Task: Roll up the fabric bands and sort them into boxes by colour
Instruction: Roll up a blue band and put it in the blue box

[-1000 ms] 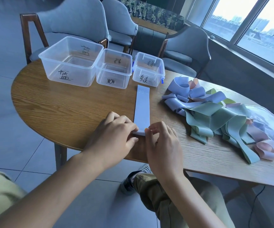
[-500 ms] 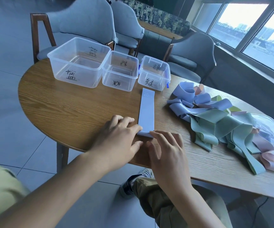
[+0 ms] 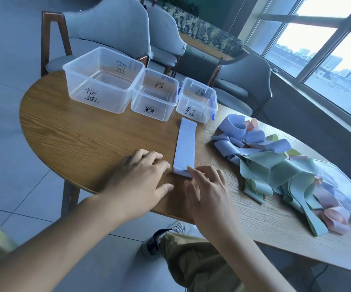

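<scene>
Our left hand (image 3: 140, 178) and right hand (image 3: 207, 193) rest flat, fingers straight, touching the blue band's (image 3: 186, 146) rolled near end. Three boxes (image 3: 154, 94) sit at twelve o'clock.

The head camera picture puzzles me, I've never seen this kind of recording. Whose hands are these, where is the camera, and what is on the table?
There is no machine here. A person wears a wide-angle camera on the head, looking forward and down, so you see their own two arms reaching out from below.

On the round wooden table a pale blue band lies flat, pointing away from the person. Its near end is starting to curl into a roll. The left hand and the right hand rest their fingertips at that end; neither has a closed grip on it.

Behind stand three clear plastic boxes in a row, each with handwritten marks: a large box, a middle box and a small box. All look empty.

To the right lies a loose pile of bands in blue, green and pink.
</scene>
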A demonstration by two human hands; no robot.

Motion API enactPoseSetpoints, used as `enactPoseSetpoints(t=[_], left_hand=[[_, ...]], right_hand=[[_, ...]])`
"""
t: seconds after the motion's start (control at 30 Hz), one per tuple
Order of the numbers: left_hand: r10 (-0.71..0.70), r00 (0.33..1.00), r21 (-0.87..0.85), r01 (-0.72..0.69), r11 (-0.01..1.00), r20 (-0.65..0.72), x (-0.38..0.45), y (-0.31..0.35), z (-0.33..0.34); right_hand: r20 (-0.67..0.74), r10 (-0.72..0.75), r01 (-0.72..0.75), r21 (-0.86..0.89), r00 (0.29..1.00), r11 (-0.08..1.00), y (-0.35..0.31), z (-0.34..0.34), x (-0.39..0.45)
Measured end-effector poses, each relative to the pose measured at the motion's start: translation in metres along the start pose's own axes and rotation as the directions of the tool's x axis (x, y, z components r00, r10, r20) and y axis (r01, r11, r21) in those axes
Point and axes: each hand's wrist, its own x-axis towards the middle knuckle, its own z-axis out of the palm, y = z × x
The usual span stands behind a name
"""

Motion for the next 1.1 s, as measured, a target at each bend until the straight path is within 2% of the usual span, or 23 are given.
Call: enactPoseSetpoints(t=[0.23,0.57,0.87,1.1], left_hand=[[0.013,1.0,-0.002,-0.013,1.0,-0.01,-0.002,-0.004,0.002],[0.009,0.999,0.003,-0.009,1.0,-0.03,-0.002,-0.004,0.002],[0.044,0.994,-0.032,-0.048,0.998,-0.098,-0.003,-0.008,0.006],[0.051,0.994,-0.037,-0.055,0.998,-0.097,-0.004,-0.011,0.011]], right_hand=[[0.016,0.013,-0.014,0.034,1.0,0.999,0.0,-0.004,0.004],[-0.001,0.011,-0.011,-0.029,1.0,1.0,0.001,0.006,0.018],[-0.003,0.024,-0.024,-0.016,1.0,1.0,0.003,0.01,0.028],[0.044,0.012,-0.01,-0.049,0.999,0.999,0.006,0.012,0.044]])
